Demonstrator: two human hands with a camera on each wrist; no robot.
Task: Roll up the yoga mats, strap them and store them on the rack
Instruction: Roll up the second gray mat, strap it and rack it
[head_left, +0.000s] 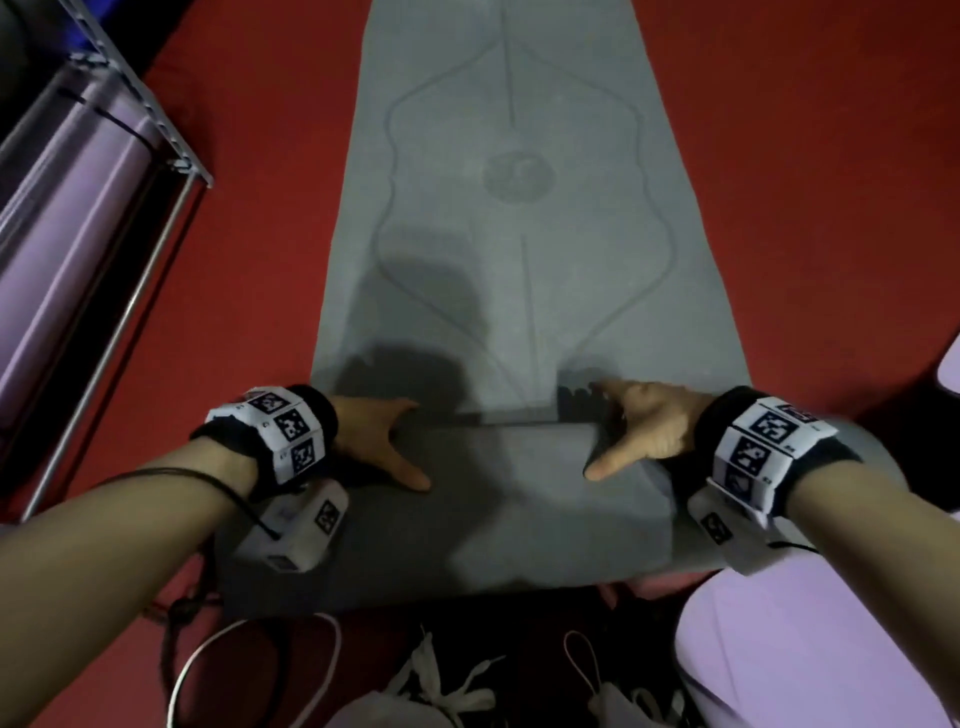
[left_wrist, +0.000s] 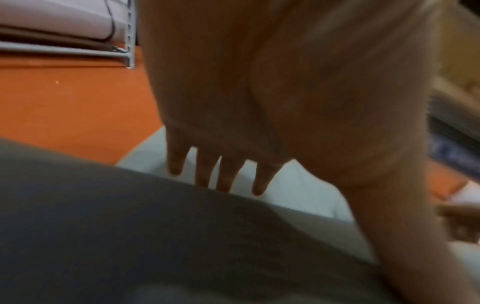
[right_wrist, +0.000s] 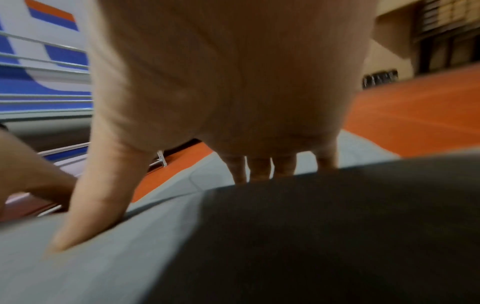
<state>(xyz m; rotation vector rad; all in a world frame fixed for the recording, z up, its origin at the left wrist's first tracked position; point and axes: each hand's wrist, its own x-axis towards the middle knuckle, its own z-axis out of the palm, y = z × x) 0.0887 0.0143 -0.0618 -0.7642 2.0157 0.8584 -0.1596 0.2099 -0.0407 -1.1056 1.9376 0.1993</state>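
A grey yoga mat (head_left: 519, 234) with a printed line pattern lies flat on the red floor, stretching away from me. Its near end is rolled into a thick grey roll (head_left: 493, 509) just in front of me. My left hand (head_left: 382, 441) rests on the roll's left part and my right hand (head_left: 644, 428) on its right part. Both thumbs spread along the top. In the wrist views the straight fingers (left_wrist: 226, 176) of the left hand and the fingers (right_wrist: 259, 168) of the right hand reach down over the roll's far edge onto the flat mat.
A metal rack (head_left: 156, 119) stands at the left with a strapped lavender rolled mat (head_left: 67, 208) on it. A lavender surface (head_left: 805, 649) lies at the lower right. White cords and a bag (head_left: 441, 686) lie near my knees. Red floor surrounds the mat.
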